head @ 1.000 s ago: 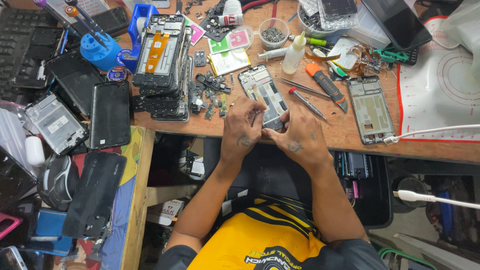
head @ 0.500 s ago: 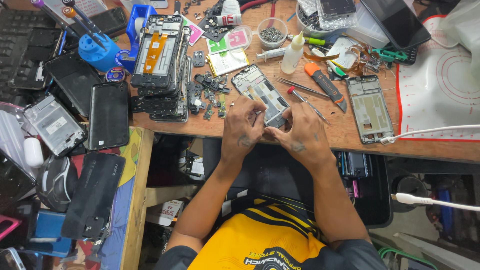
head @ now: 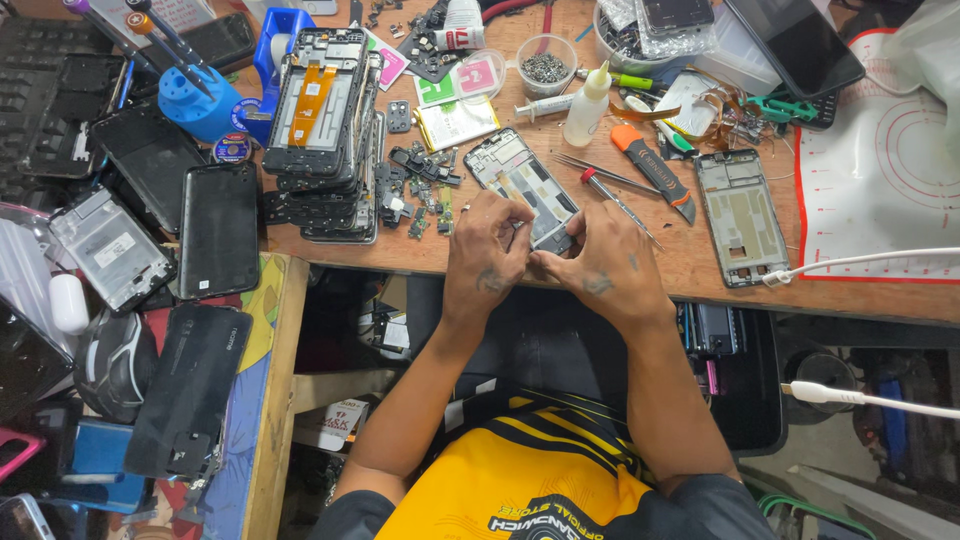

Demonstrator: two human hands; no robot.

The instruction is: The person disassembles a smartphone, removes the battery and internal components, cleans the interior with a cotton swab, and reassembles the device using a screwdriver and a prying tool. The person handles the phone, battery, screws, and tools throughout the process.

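Observation:
An opened phone frame [head: 520, 180] lies tilted on the wooden bench [head: 700, 275], its near end under my hands. My left hand [head: 487, 255] rests on the frame's near left corner with fingers curled. My right hand [head: 600, 265] presses against the near right corner, fingertips meeting the left hand's. Whatever small part sits between the fingertips is hidden. Beside my right hand lie a red-handled screwdriver [head: 615, 198], tweezers [head: 600, 172] and an orange utility knife [head: 655, 172].
A second bare phone frame [head: 742, 215] lies to the right, beside a white mat with red lines [head: 880, 190]. A stack of phone frames [head: 325, 130], loose small parts [head: 415, 195], a glue bottle [head: 587, 108] and a cup of screws [head: 547, 62] crowd the back. Dark phone panels [head: 220, 228] fill the left side. White cables [head: 870, 400] cross at right.
Both hands stay on the frame's near end; the fingertips have shifted slightly closer together. The frame has hardly moved.

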